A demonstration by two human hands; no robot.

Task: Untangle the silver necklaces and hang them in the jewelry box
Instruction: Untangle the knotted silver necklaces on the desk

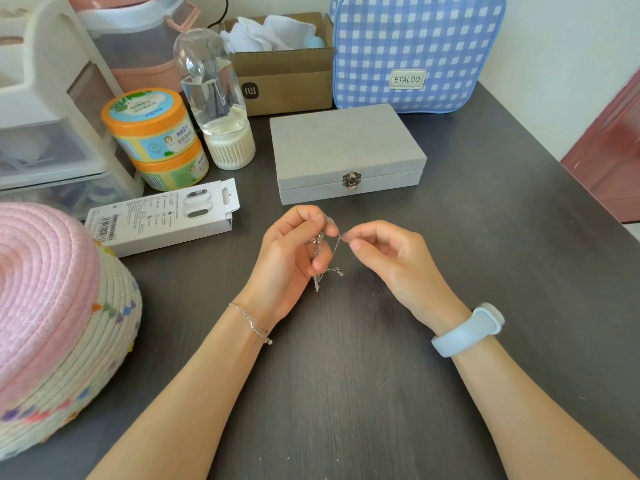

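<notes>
Both hands up over the dark counter [346,375], mid-frame, working the tangled silver necklaces [323,251]. Left hand [291,254] has fingers curled, thumb and forefinger pinching the clump of chain near its top; rest of the chain hangs down past the palm, loose ends and a small clasp tail dangling just above the counter. Right hand [391,258] pinches one thin strand between thumb and forefinger, strand runs taut from the clump to that pinch; other fingers loosely curled. Hands close together, joined only by the chain. How many necklaces are in the clump, cannot tell. Grey jewelry box [346,150] sits just behind the hands, lid down, metal latch [351,180] facing the person. Left wrist wears a thin silver bracelet [251,322], right wrist a pale blue band [467,332]. Left of the box: white carton [162,216] lying flat, two stacked orange-lidded tubs [156,136], clear bottle with white base [216,98]. Behind: open cardboard box [284,74] with white cloth in it, blue checked bag [415,46] labelled ETALOO. Far left: plastic drawer unit [48,116], pink-topped woven basket [59,323] at the near edge.
</notes>
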